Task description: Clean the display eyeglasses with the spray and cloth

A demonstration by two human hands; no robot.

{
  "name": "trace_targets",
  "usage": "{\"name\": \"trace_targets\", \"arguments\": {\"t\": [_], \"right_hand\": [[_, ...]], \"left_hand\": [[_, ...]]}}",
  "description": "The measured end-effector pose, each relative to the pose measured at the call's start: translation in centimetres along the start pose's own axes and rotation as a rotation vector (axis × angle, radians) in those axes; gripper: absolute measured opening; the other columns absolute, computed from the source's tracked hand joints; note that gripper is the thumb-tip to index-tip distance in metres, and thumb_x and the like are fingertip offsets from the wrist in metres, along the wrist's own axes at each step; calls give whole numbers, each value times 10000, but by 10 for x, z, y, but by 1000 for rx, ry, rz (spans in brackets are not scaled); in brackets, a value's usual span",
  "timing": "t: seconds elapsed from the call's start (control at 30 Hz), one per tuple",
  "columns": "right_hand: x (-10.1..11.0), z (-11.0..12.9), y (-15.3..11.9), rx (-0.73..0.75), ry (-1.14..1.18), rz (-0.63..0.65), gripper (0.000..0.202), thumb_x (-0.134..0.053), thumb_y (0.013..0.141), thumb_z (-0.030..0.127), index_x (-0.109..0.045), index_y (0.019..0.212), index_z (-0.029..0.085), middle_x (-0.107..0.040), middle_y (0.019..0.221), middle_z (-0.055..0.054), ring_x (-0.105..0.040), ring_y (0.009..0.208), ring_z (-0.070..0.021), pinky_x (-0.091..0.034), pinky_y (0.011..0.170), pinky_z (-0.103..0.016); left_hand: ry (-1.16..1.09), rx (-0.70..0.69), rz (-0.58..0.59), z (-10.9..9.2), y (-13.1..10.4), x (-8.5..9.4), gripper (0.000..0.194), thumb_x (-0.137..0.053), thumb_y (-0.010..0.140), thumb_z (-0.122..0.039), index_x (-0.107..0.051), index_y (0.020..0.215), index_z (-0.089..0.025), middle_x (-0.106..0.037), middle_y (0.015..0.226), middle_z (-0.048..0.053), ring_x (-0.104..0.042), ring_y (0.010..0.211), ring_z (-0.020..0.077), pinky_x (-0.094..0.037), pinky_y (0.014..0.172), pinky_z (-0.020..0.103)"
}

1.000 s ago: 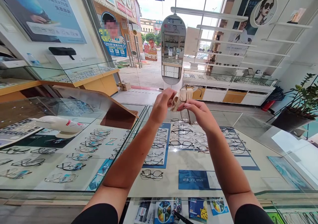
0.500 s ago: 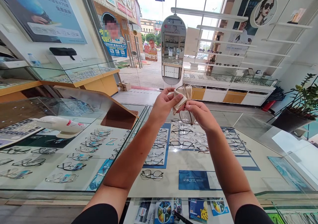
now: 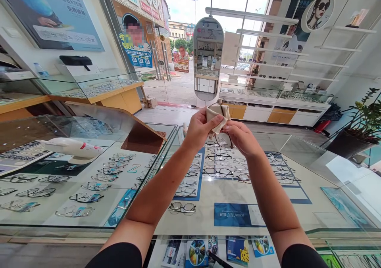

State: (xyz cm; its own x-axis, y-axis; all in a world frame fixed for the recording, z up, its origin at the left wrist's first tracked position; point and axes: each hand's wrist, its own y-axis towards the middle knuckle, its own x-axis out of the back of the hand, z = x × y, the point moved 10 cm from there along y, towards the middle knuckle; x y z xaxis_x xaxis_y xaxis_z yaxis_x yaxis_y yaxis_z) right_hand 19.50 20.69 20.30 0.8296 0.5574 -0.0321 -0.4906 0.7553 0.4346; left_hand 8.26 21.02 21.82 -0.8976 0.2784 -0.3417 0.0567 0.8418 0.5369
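A cream cleaning cloth (image 3: 214, 116) with a zigzag edge is pinched in my left hand (image 3: 200, 128), folded around part of a pair of eyeglasses (image 3: 224, 140). My right hand (image 3: 241, 136) grips the glasses from the other side, its fingertips closed at the frame just below the cloth. One lens and its dark rim hang under my right fingers. The cloth hides the rest of the frame. Both hands are raised above the glass display counter (image 3: 205, 220), arms stretched forward.
Under the counter glass lie rows of eyeglasses (image 3: 218, 172) and a blue card (image 3: 232, 215). A white airplane-shaped model (image 3: 73, 149) rests at left, near a tilted brown board (image 3: 143, 135). An oval mirror (image 3: 208, 58) stands ahead, a potted plant (image 3: 360, 121) at right.
My left hand has shifted the cloth slightly, and its fold now lies differently over the frame. The hanging lens has turned a little and sits higher. My right hand keeps its grip.
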Motion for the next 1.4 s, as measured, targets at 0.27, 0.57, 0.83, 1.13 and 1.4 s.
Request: {"name": "trace_targets", "arguments": {"t": [0.27,0.57,0.83,1.13,1.4], "right_hand": [[-13,10,-3,71,-135,113,258,-683,989,405,-871,922,241,-791,966,-26,-682,1054,-239,-469,1090,-383],[-8,21,-5,85,-236,60,281,-648,1003,380,-886,934,248,-799,977,-27,-664,1028,-229,-449,1083,-379],[-3,16,-10,-57,-97,41,283,-699,962,418,-868,847,222,-776,875,-45,-673,988,-228,-500,1018,-362],[-8,20,-11,-62,59,51,272,-763,899,445,-857,798,210,-774,847,-65,-685,920,-230,-566,985,-386],[-21,19,-13,-31,-60,124,289,-688,996,416,-843,851,220,-790,913,-42,-678,973,-212,-476,1018,-363]], "left_hand": [[25,-177,-64,-16,-5,-4,507,-944,833,-635,-682,845,-201,-638,581,-34,-430,367,52,-279,338,208],[148,-118,162,-17,4,-6,579,-705,1006,-736,-735,812,-191,-655,597,21,-579,499,128,-461,502,264],[207,24,325,-26,3,5,427,-937,876,-510,-770,1064,-165,-693,744,15,-550,554,101,-438,495,225],[246,-81,108,-31,-5,-5,482,-1039,727,-397,-718,1018,-187,-725,808,6,-642,639,110,-507,541,182],[270,-231,1,-38,-14,-9,484,-804,974,-640,-593,843,-226,-611,591,-34,-507,429,89,-383,416,219]]}}
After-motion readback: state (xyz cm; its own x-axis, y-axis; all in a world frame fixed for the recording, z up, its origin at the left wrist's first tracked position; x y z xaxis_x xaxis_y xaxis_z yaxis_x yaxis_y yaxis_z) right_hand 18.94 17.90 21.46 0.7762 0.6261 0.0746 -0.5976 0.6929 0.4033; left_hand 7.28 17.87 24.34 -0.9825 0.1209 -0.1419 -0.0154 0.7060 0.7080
